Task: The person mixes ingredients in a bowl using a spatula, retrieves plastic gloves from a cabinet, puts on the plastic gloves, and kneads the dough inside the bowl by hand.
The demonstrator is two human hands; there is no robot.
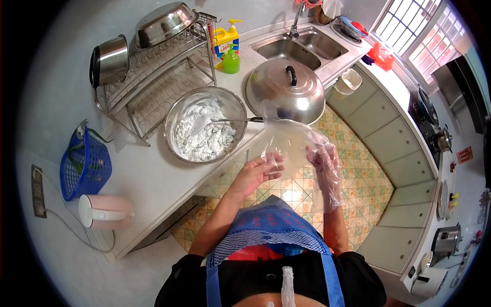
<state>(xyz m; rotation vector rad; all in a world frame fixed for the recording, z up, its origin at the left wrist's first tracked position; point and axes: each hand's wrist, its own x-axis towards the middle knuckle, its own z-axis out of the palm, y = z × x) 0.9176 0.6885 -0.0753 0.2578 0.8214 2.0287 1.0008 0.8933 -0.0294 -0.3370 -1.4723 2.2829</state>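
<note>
A clear plastic disposable glove (289, 146) hangs spread out in front of me, its fingers pointing toward the counter. My right hand (326, 159), covered in a similar clear glove, is closed on the film's right side. At the opposite side is my bare left hand (262, 170), fingers apart and slightly bent, with the fingertips showing through the film; whether they are inside it I cannot tell. Beyond my left hand, a large metal bowl (170, 134) contains white floury clumps (204, 130). A utensil with a dark handle (250, 119) rests in it.
Right of the bowl sits a big domed lid (281, 84) by the counter edge, before a double sink (286, 51). A dish rack (153, 92), green pump bottle (231, 61), blue basket (87, 169) and pink kettle (110, 211) stand on the left counter. Cabinets (394, 153) line the right.
</note>
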